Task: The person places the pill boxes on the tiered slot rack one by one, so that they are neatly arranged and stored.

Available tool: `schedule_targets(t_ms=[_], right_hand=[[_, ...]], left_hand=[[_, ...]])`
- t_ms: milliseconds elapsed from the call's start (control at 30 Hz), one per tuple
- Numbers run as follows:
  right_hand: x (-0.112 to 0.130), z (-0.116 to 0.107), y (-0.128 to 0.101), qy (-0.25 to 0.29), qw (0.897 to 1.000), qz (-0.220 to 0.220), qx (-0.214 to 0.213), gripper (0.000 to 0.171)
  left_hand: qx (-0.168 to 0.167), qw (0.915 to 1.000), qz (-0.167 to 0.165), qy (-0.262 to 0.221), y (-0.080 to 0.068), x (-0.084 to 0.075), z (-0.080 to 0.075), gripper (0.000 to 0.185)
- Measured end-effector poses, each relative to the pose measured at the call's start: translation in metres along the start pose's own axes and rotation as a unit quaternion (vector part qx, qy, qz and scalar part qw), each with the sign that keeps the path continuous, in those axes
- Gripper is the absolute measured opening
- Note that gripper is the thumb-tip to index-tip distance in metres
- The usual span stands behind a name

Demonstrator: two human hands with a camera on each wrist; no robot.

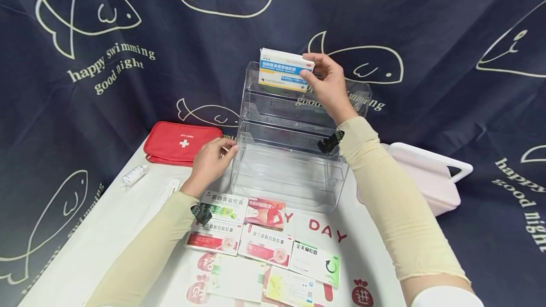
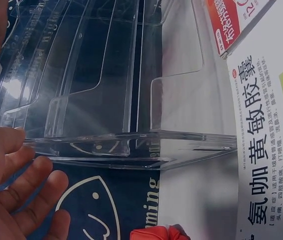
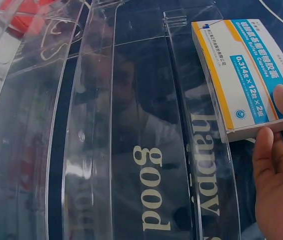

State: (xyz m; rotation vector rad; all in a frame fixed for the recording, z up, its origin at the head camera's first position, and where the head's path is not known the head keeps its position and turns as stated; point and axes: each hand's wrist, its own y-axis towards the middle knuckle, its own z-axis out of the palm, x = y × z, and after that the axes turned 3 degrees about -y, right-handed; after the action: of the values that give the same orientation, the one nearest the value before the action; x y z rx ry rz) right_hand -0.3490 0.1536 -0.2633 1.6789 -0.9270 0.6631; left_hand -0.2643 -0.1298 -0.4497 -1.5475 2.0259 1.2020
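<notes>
My right hand pinches a white, blue and yellow medicine box by its right end. The box is upright at the top left of a clear tiered acrylic rack; in the right wrist view the box is at the rack's top tier, and whether it rests there I cannot tell. Beside the rack's left wall is my left hand, fingers loosely bent with nothing between them. In the left wrist view the left hand's fingers are close to that wall; contact is unclear.
Several medicine boxes lie before the rack, among them a red one and a green-and-white one. A red first-aid pouch and a small white wrapped roll are at left. A pale pink case with a white handle stands right.
</notes>
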Motion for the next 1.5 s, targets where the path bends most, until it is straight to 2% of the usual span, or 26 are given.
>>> schedule_targets(t_ms=[833, 933, 1067, 1233, 1500], right_hand=[[0.004, 0.017, -0.006, -0.075, 0.996, -0.018, 0.034, 0.03], [-0.012, 0.016, -0.001, -0.088, 0.995, -0.028, 0.032, 0.03], [-0.032, 0.015, 0.006, -0.131, 0.99, -0.045, 0.026, 0.031], [-0.031, 0.015, 0.006, -0.181, 0.981, -0.065, 0.016, 0.032], [-0.029, 0.012, 0.005, -0.22, 0.972, -0.079, 0.01, 0.033]], left_hand=[[0.005, 1.0, -0.004, 0.002, -0.002, -0.002, 0.0, 0.023], [0.006, 0.9999, -0.007, 0.005, -0.002, -0.002, 0.0, 0.023], [0.004, 1.0, -0.004, 0.004, -0.002, -0.003, 0.0, 0.023], [0.002, 1.0, -0.001, 0.007, -0.003, -0.003, 0.0, 0.025], [0.005, 0.9999, -0.003, 0.01, -0.002, -0.003, 0.0, 0.025]])
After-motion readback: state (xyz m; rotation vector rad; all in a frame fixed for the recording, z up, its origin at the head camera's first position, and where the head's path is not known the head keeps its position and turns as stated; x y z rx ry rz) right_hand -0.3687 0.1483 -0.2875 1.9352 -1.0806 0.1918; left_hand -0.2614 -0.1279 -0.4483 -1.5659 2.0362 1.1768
